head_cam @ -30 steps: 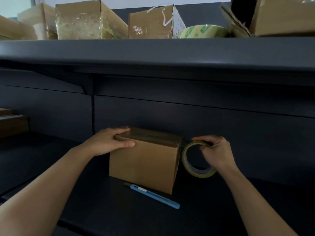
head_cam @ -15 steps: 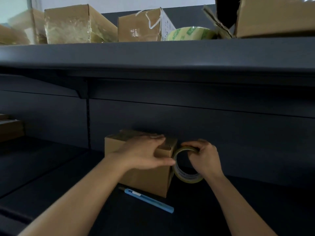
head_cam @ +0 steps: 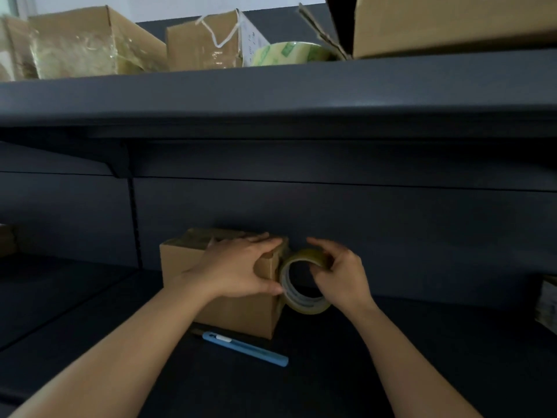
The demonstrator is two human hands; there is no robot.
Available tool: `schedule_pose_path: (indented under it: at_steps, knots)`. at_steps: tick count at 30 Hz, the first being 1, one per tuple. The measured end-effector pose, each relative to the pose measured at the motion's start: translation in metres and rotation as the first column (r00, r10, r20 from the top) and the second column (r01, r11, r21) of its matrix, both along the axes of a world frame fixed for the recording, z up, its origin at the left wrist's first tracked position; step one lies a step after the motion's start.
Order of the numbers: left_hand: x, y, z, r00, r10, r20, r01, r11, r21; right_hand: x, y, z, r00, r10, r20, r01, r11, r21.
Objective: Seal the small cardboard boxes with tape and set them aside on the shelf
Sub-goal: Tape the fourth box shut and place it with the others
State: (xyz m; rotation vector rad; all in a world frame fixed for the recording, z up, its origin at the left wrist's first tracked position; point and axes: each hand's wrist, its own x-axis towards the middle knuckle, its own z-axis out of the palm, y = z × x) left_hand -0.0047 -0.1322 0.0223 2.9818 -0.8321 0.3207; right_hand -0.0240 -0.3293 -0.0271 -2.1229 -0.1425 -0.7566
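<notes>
A small brown cardboard box (head_cam: 184, 263) stands on the dark lower shelf (head_cam: 331, 372), close to the back panel. My left hand (head_cam: 241, 268) lies over the box's top right corner, fingers across the top and thumb down on the front face by the right edge. A roll of clear tape (head_cam: 304, 306) stands on edge right against the box's right side. My right hand (head_cam: 340, 273) grips the roll at its top, fingers curled over the rim. A tape strip between roll and box cannot be made out.
A blue utility knife (head_cam: 247, 348) lies on the shelf just in front of the box. The upper shelf (head_cam: 271, 86) carries several cardboard boxes (head_cam: 90, 43) and a second tape roll (head_cam: 289, 52). Something pale shows at the right edge (head_cam: 547, 303).
My left hand slid from the box's left top edge to its right corner. My right hand brought the tape roll in from a gap until it sits against the box's right side.
</notes>
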Motion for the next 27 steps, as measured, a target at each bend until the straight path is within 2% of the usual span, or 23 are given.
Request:
schedule_pose_path:
  at_steps: [4,8,15,18,22,25,27]
  knots:
    - [0.001,0.001,-0.001,0.999,0.004,0.042,-0.001,0.997,-0.082,-0.003,0.0,0.0,0.997,0.04,-0.07,-0.031,0.992,0.124]
    - [0.008,0.011,0.009,1.0,0.01,0.017,-0.005,0.973,-0.23,0.0,0.006,0.0,0.994,0.093,-0.052,-0.079,0.968,0.236]
    - [0.009,0.033,0.037,0.997,0.018,-0.078,-0.056,0.854,-0.518,0.009,0.032,0.031,0.974,0.224,0.028,-0.212,0.865,0.454]
    - [0.011,0.043,0.044,0.99,-0.001,-0.14,-0.093,0.744,-0.662,0.008,0.045,0.05,0.958,0.273,0.091,-0.281,0.812,0.511]
    - [0.011,0.048,0.047,0.969,-0.13,-0.211,-0.126,0.474,-0.871,0.009,0.062,0.074,0.948,0.289,0.136,-0.315,0.779,0.543]
    - [0.015,0.053,0.046,0.959,-0.149,-0.241,-0.174,0.361,-0.916,0.012,0.071,0.085,0.924,0.361,0.126,-0.353,0.68,0.643]
    - [0.018,0.059,0.046,0.951,-0.154,-0.266,-0.21,0.305,-0.929,0.014,0.077,0.088,0.917,0.381,0.121,-0.365,0.672,0.645]
